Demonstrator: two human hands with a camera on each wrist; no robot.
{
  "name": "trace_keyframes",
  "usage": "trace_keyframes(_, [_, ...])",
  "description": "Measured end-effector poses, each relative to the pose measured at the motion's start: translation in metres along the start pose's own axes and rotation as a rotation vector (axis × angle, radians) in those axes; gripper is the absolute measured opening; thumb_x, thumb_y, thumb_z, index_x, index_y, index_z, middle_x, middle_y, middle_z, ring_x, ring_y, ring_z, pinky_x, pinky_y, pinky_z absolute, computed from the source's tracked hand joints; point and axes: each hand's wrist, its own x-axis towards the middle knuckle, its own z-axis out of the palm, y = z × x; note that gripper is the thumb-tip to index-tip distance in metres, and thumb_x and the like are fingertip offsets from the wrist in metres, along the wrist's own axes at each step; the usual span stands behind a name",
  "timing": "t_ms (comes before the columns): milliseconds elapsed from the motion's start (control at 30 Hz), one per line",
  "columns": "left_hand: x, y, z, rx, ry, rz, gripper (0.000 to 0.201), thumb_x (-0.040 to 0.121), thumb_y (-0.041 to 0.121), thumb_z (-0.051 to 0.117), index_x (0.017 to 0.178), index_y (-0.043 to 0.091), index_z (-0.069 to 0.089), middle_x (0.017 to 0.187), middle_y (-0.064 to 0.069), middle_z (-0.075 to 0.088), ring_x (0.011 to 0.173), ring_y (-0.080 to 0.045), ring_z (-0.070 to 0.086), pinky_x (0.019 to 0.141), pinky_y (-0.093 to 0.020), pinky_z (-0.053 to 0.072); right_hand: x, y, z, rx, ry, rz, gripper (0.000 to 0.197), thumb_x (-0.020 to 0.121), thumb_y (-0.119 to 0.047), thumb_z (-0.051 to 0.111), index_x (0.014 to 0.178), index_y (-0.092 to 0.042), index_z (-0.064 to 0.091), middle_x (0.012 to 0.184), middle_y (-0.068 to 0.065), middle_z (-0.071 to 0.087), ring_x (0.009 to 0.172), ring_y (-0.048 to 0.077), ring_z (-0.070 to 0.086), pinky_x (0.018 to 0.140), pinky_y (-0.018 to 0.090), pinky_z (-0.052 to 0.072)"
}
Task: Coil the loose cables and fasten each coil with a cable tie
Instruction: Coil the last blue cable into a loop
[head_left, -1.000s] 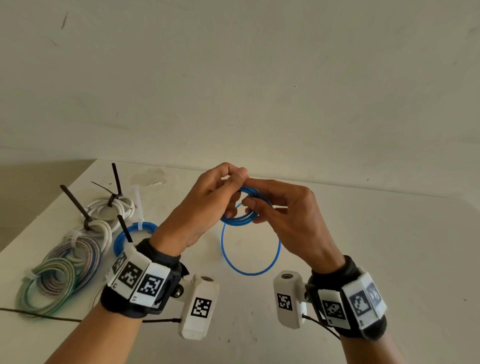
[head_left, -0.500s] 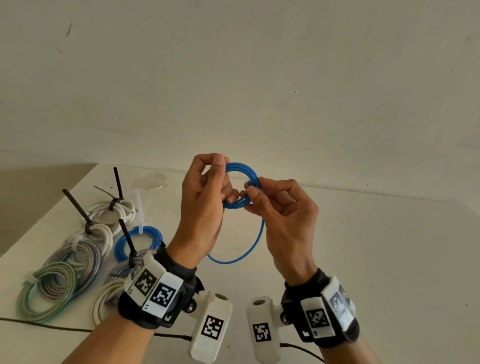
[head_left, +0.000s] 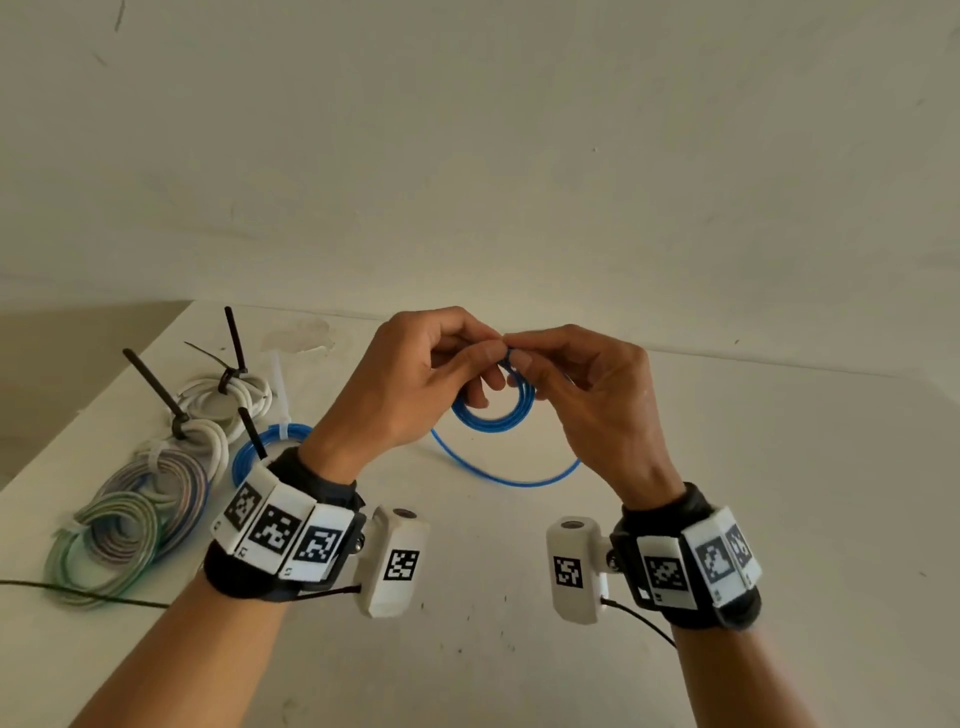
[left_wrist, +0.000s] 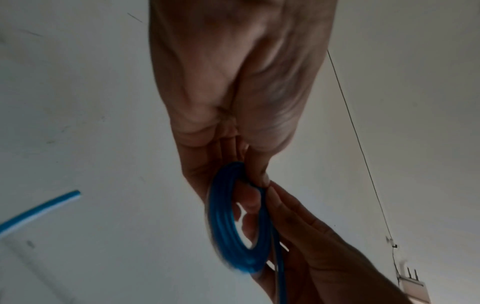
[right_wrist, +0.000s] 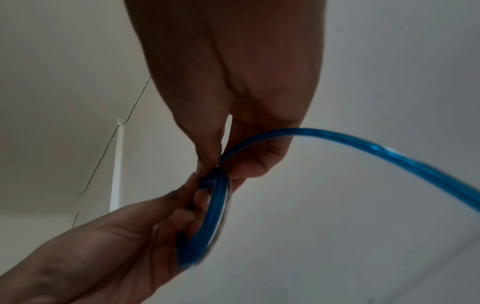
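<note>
Blue plastic-sheathed cable coil (head_left: 493, 410) is pinched at its top by left hand (head_left: 410, 384) and right hand (head_left: 587, 400); a slackened pinch could let the springy, untied loops unwind.

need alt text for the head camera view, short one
Two hands, left hand and right hand, pinch a small blue cable coil above a white table, its loose tail looping below. At left lie finished coils fastened with cable ties.
</note>
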Motion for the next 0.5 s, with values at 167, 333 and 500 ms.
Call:
trace_keyframes(167, [0.002,0.000,-0.002,-0.128,0.174,0.032,0.015,0.099,0.018,0.063,0.101,0.006,0.070,0.078,-0.006,0.073,0.063,-0.021,0.067,0.068,-0.035,0.058,-0.004,-0.002,0.013,0.208,0.197,0.067,0.003,0.093,-0.006,0.070,0.096,-0.007,0.069,0.088,0.007,0.079,0.082,0.022,0.077,0.064,0.027,0.059])
trace_keyframes(333, [0.002,0.004,0.000,-0.285,0.309,0.035,0.018,0.099,0.017,0.060,0.106,0.002,0.068,0.082,-0.007,0.075,0.070,-0.021,0.070,0.072,-0.030,0.058,-0.008,-0.006,0.027,0.367,0.189,0.115,0.013,0.089,-0.004,0.072,0.102,-0.006,0.069,0.094,0.011,0.078,0.086,0.026,0.077,0.068,0.033,0.063])
trace_keyframes(500, [0.002,0.008,0.005,-0.444,0.264,-0.059,0.020,0.099,0.016,0.058,0.111,0.001,0.065,0.086,-0.008,0.076,0.078,-0.023,0.073,0.078,-0.031,0.059,-0.005,-0.001,0.021,0.352,0.202,0.050,0.016,0.089,0.000,0.071,0.105,-0.003,0.070,0.095,0.013,0.078,0.085,0.029,0.076,0.071,0.028,0.058])
